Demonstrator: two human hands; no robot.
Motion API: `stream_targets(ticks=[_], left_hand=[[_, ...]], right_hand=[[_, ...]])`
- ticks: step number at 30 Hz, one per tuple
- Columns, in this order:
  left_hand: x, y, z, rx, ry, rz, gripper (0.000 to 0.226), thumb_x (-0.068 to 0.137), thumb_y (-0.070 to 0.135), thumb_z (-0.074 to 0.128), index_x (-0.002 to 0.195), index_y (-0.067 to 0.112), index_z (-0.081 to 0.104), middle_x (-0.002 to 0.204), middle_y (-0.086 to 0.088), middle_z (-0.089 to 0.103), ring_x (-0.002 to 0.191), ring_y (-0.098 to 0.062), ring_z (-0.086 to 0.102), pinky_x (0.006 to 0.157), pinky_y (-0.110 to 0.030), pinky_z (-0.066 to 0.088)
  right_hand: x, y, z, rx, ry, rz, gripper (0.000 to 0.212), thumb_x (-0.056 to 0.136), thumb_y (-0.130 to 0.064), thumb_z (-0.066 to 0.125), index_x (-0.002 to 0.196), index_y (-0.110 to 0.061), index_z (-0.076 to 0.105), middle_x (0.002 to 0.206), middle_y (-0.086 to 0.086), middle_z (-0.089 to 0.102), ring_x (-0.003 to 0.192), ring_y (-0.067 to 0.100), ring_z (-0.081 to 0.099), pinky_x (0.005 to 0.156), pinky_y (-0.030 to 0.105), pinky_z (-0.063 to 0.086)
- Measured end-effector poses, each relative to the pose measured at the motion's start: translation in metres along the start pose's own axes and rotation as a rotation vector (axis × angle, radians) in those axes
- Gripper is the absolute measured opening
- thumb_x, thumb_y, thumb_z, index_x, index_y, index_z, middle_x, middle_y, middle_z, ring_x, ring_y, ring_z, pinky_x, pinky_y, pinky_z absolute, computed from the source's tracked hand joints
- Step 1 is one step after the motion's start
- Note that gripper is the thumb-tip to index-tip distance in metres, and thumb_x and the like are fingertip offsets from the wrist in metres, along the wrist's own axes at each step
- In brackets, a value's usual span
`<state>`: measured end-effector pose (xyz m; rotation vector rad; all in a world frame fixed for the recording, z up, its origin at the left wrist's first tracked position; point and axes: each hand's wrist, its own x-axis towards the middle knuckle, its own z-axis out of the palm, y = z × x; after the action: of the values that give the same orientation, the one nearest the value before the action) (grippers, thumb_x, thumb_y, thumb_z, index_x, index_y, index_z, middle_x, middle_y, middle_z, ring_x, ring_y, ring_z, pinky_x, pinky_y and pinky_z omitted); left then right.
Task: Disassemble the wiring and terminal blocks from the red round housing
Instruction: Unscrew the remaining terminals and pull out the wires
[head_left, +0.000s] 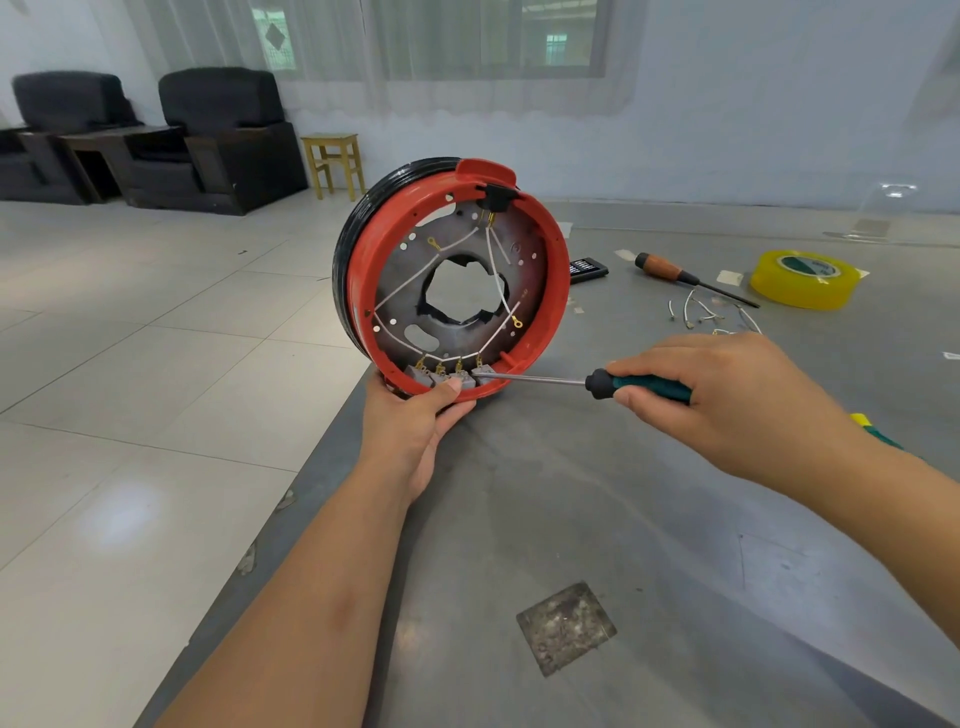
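Behind the right hand (727, 395) gripping its screwdriver (597, 383) — loose wires (711, 312), tape roll (804, 279).

We see bare table (597, 519) near us, our left hand (415, 421) propping the housing (558, 280) upright at the edge, loose wires (711, 312), tape roll (802, 280) and spare screwdriver (675, 273) crowding the far right.

Glossy red plastic housing (558, 280), dull grey metal plate (400, 270) inside, on a matt scuffed grey table (675, 519).
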<state>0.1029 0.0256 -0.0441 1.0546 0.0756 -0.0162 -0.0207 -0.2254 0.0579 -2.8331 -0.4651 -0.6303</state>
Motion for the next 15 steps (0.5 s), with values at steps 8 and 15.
stream_targets(ticks=[8,15], left_hand=[[0.001,0.006,-0.003,-0.009,-0.036,-0.103,0.052,0.090,-0.017,0.068,0.135,0.008,0.056,0.121,-0.019,0.075,0.103,-0.036,0.077,0.081,-0.045,0.066],[-0.001,0.010,-0.004,-0.048,-0.062,-0.152,0.048,0.093,-0.016,0.064,0.135,0.005,0.056,0.119,-0.022,0.076,0.102,-0.038,0.077,0.078,-0.043,0.066]], right_hand=[[0.002,0.014,0.001,0.041,0.002,-0.066,0.027,0.092,-0.033,0.065,0.116,-0.027,0.076,0.098,-0.011,0.073,0.083,0.014,0.066,0.071,0.035,0.055],[-0.009,0.018,0.011,-0.012,0.040,-0.114,0.027,0.092,-0.023,0.071,0.119,-0.022,0.075,0.105,-0.004,0.074,0.086,0.022,0.070,0.071,0.042,0.059]])
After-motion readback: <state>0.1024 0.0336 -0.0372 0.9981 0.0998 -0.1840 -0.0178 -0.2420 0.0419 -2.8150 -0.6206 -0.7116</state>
